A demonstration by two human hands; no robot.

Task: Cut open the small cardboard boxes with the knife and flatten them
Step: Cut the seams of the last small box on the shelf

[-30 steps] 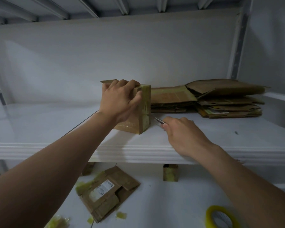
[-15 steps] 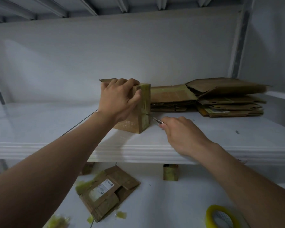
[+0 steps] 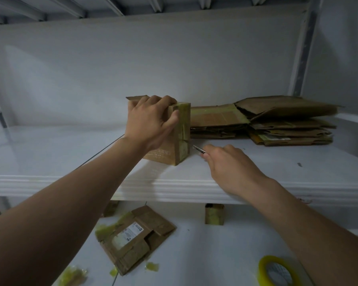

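Only the head view here. The small cardboard box [image 3: 183, 124] stands upright on the white shelf [image 3: 70, 182], long axis vertical. One corner edge faces the camera, and yellowish tape runs down its right face. A loose flap sticks out at the top rear left.

The left hand [image 3: 151, 122] grips it from the top, fingers curled over the upper edge and thumb pressed on the taped corner. The right hand [image 3: 232, 168] rests low on the shelf, fingers curled round the knife [image 3: 198, 149]. The handle is hidden in the hand.

The blade points up and left at the lower part of the box's right face. Its tip is just beside the box, and I can't tell if it's actually touching.

Compared with a second ago, hardly anything differs. The blade tip has crept a bit closer to the box, and the left hand's grip is unchanged.

A stack of flattened cardboard [image 3: 277, 124] sits behind, to the right of the box. On the lower shelf there's a flattened box [image 3: 157, 228] with a white label whose print is too small to read. Also down there are another small box [image 3: 214, 214], a tape roll [image 3: 277, 271] and tape scraps [image 3: 72, 275]. The faint print low on the held box isn't legible either.
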